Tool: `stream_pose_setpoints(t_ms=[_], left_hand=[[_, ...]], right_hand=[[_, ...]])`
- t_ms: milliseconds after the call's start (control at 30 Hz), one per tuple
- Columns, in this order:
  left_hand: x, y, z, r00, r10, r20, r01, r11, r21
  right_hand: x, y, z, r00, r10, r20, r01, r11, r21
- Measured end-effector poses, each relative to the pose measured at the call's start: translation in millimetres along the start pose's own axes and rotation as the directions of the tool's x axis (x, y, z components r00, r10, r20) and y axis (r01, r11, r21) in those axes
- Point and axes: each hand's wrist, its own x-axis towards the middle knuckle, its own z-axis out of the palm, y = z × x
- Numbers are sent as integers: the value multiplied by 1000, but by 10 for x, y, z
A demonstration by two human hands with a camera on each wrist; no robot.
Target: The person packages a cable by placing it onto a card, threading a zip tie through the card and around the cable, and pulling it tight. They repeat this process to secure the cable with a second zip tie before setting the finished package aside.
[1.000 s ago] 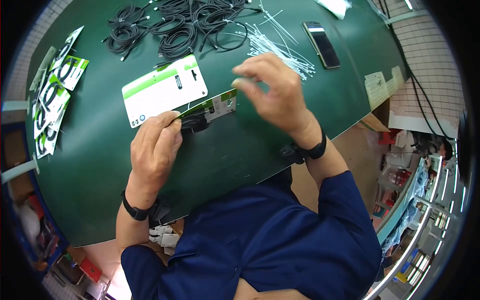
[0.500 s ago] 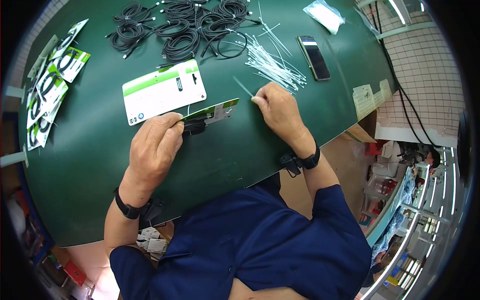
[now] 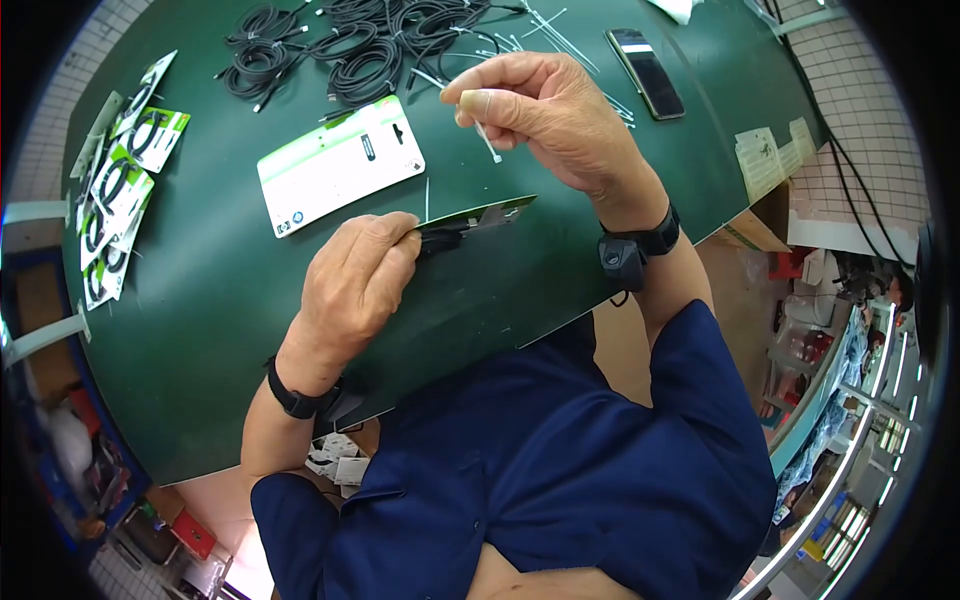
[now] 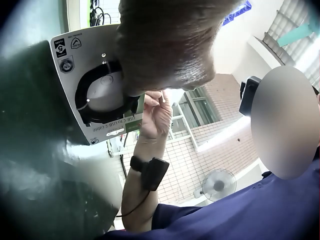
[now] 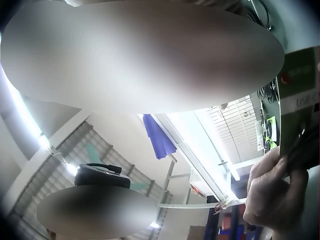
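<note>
My left hand (image 3: 360, 275) grips a green and white packaging card (image 3: 512, 207) by its left end, tilted nearly edge-on in the head view. A coiled black USB cable (image 4: 82, 92) lies against the card's face in the left wrist view, partly hidden by the hand. A thin white strand (image 3: 427, 200) sticks up behind the card. Above and to the right of it, my right hand (image 3: 575, 120) pinches a white cable tie (image 3: 489, 147) between thumb and fingers. Flat on the table just beyond the left hand is another white and green card (image 3: 335, 172).
Coiled black cables (image 3: 365, 65) lie at the back of the green table (image 3: 230, 390). Loose white cable ties (image 3: 560, 40) are behind the right hand, with a phone (image 3: 646, 75) beside them. Several cards with cables (image 3: 120, 195) are stacked at the left edge.
My right hand dropped to the right with the cable tie, then rose and came back above the card with the tie turned in its fingers. The left hand keeps its hold on the card.
</note>
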Motion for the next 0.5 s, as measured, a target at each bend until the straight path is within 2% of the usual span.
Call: stream_pose_setpoints(t_ms=[167, 300, 400, 500], left_hand=[[18, -11, 9, 1000, 27, 4, -27, 1000, 10], [30, -8, -14, 1000, 27, 4, -27, 1000, 14], [45, -13, -40, 999, 31, 6, -31, 999, 22], [47, -26, -45, 1000, 27, 15, -28, 999, 16]], right_hand=[[90, 86, 20, 997, -36, 67, 40, 997, -60], [195, 188, 63, 988, -122, 93, 120, 992, 25], [238, 195, 14, 991, -47, 129, 80, 961, -265], [286, 263, 19, 993, -63, 99, 86, 967, -240]])
